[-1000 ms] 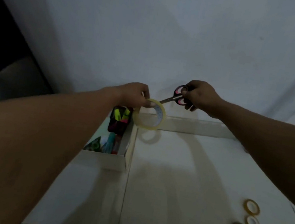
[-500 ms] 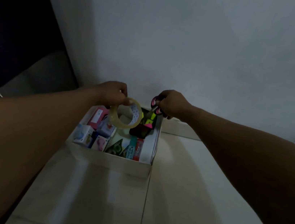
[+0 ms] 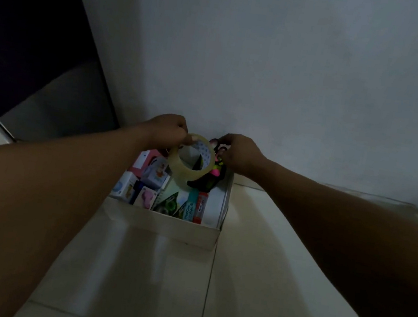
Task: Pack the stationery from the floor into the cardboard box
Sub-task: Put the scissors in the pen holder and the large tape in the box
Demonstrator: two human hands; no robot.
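The pale tiled floor ran smooth up to a plain wall. On it sat the white cardboard box, open-topped and square-edged, its left side packed with small cartons, free space along its right wall. Above the box, the left hand pinched the rim of a glossy clear tape roll. Just beside it, the right hand gripped scissors by their pink-and-black handles.

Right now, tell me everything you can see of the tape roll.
The tape roll is a wide ring of clear, yellowish tape with a printed white inner core. The left hand pinches its top edge, holding it tilted above the cardboard box, its opening turned toward the camera. The right hand is close beside it.
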